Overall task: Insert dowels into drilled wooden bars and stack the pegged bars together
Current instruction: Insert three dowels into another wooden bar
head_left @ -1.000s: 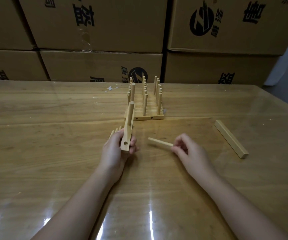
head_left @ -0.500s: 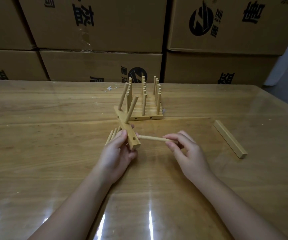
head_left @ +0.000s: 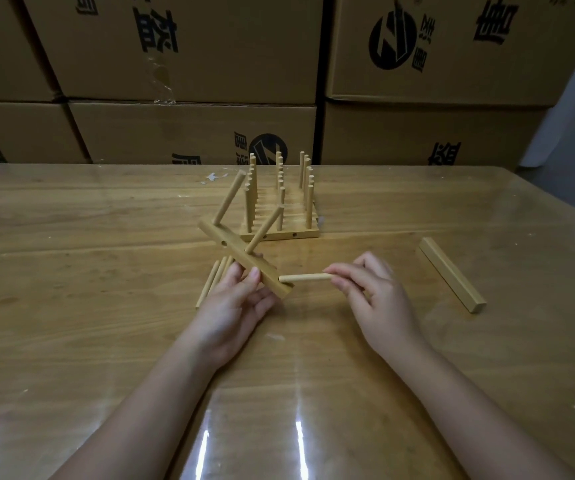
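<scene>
Wooden table under a glossy clear sheet. Its far edge runs tight against a wall of stacked cardboard boxes. The right edge slants away at the far right corner, with pale floor beyond it. The boxes are taped shut, so their contents are out of sight. Broad open wood lies to the left and along the near side, where only the forearms cross it. Left hand grips a drilled bar, thumb on top and fingers curled beneath, holding it tilted above the table near the centre. Two pegs stand out of the bar, leaning to the far right. Right hand pinches a dowel at its right end between thumb and fingertips. The dowel is level, its left tip touching the bar's near end; can't tell whether it sits in a hole. Loose dowels lie on the table just left of the left hand, partly under it. Just beyond the bar sits the stack of pegged bars, pegs upright. A spare bar lies flat well off to the right, short of the right edge.
</scene>
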Tool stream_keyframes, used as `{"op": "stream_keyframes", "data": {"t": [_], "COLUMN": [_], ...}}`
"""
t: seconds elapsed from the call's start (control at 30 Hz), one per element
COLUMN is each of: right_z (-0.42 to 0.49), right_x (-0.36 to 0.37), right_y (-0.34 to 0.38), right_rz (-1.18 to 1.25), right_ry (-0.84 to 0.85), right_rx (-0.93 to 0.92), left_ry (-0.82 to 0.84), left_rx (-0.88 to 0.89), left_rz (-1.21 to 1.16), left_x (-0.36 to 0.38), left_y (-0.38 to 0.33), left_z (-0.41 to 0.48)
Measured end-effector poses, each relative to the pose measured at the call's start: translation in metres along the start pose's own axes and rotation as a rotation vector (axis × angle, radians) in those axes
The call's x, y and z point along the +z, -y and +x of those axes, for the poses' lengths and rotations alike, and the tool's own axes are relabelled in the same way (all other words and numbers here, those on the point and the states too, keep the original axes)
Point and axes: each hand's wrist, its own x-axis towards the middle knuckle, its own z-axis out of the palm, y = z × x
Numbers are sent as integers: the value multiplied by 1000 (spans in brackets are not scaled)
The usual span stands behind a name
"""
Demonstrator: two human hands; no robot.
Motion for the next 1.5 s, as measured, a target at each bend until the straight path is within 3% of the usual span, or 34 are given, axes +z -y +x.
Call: {"op": "stream_keyframes", "data": {"t": [0.23,0.6,1.5], "right_z": [2,-1,-2], "right_x": [-5,-11,-2], "right_y": [2,12,18], "right_rz": [-178,-507,-582], "right_ry": [-110,-143,-64], "right_rx": [-156,-289,-299], "left_ry": [13,1,-62], "left_rx": [-22,-25,-55], "left_rz": [37,148,228], "left_x": [-2,-2,0], "left_y": [0,6,8], "left_z": [0,0,1]}}
